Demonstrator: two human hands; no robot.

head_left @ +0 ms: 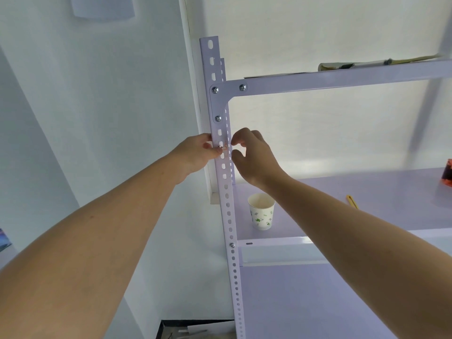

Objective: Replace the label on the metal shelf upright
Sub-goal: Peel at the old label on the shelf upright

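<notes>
The white perforated metal upright (228, 216) runs from top centre down to the bottom edge. A small pale label (223, 146) with a red outline sits on its front face at hand height. My left hand (195, 155) wraps the upright's left edge, its thumb pressing on the label. My right hand (252, 155) hovers at the upright's right edge with thumb and forefinger curled close together beside the label. Whether those fingers touch the label is unclear.
A paper cup (261, 211) with green print stands on the middle shelf (354, 192) near the upright. A yellow tool (352, 201) lies further right, a dark orange object (447, 176) at the far right. Papers lie on the top shelf (342, 81).
</notes>
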